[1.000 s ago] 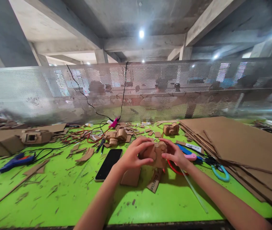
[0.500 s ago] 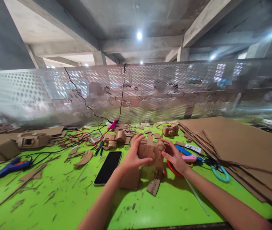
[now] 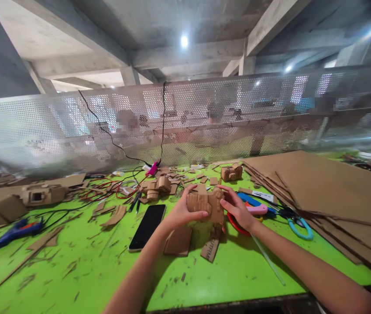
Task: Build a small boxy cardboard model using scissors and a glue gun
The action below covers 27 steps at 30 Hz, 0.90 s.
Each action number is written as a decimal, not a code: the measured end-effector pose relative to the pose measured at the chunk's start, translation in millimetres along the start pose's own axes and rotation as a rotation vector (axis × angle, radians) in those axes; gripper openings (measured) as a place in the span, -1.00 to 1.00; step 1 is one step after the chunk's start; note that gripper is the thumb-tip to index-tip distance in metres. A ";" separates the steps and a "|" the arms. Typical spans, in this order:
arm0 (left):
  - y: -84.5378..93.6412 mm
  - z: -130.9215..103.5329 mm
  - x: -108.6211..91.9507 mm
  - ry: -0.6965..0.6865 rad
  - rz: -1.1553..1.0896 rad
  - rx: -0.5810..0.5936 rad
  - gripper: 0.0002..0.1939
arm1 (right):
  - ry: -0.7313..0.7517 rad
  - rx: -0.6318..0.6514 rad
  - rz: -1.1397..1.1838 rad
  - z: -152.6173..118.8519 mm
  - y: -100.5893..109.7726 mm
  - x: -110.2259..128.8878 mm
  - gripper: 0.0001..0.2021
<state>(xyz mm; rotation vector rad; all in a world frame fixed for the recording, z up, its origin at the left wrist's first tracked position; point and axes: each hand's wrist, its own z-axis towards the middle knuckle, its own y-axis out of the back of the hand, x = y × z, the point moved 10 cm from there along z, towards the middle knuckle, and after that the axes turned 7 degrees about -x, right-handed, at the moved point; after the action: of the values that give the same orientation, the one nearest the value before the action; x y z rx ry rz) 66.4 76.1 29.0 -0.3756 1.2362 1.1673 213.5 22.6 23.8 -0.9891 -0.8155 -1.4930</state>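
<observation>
Between my two hands is a brown cardboard model camera (image 3: pixel 207 206), raised a little above the green table (image 3: pixel 185 290). My left hand (image 3: pixel 182 211) grips its left side, thumb across the near face and fingers behind. On the right side, my right hand (image 3: pixel 238 208) holds it with thumb and fingertips. Below it lie a square cardboard piece (image 3: pixel 178 241) and a printed cardboard strip (image 3: pixel 211 248). A black phone (image 3: pixel 148 227) lies left of my left hand. Scissors with a pink handle (image 3: pixel 257 210) and a red handle (image 3: pixel 236 226) rest beside my right hand.
More cardboard cameras stand at the back (image 3: pixel 231 172), the centre left (image 3: pixel 155 187) and far left (image 3: pixel 44 195). A blue glue gun (image 3: pixel 18 232) lies left. Cardboard sheets (image 3: pixel 336 192) are stacked right, near turquoise-handled scissors (image 3: pixel 300 227). A perforated screen (image 3: pixel 185 126) borders the back.
The cardboard camera has tilted in my hands, so the upright flap on top looks shorter and its near face shows more fully. My head view has shifted slightly.
</observation>
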 end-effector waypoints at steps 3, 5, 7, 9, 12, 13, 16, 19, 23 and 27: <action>0.0 -1.1 -3.5 -0.010 0.000 0.020 -0.15 | 0.018 0.017 -0.006 0.0 -0.8 1.6 -0.57; -1.0 -1.4 -1.5 0.009 -0.017 0.040 -0.14 | 0.020 0.038 -0.031 -0.1 -1.4 0.5 -0.56; -0.8 -1.4 3.0 0.048 -0.024 0.046 -0.09 | 0.018 0.061 -0.055 -0.4 -2.0 -1.5 -0.56; 0.4 -1.4 7.4 0.089 -0.009 0.037 -0.07 | 0.022 0.076 -0.067 -0.9 -2.2 -2.2 -0.56; 0.7 -2.2 10.2 0.123 0.020 0.037 -0.12 | 0.046 0.074 -0.072 -1.5 -1.5 -0.1 -0.56; -0.3 -2.7 10.4 0.131 0.015 0.045 -0.15 | 0.052 0.075 -0.075 -1.6 -1.5 0.4 -0.56; -3.7 -4.0 12.1 0.160 -0.022 0.067 -0.19 | 0.051 0.089 -0.095 -1.6 -2.1 -0.7 -0.55; -4.1 -3.6 13.0 0.163 -0.026 0.058 -0.20 | 0.062 0.099 -0.109 -1.0 -1.6 -1.0 -0.55; -2.9 -1.5 9.0 0.114 -0.036 0.027 -0.22 | 0.094 0.106 -0.149 -0.8 -1.7 3.5 -0.56; 11.4 -0.5 -10.3 -0.083 0.290 -0.130 -0.23 | 0.262 0.020 -0.400 -3.5 0.3 21.6 -0.52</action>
<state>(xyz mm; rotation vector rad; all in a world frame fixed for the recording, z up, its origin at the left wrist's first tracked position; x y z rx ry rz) 57.8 75.5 41.7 -0.2459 1.1717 1.5017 212.5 10.5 42.0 -0.6166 -0.8675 -1.9047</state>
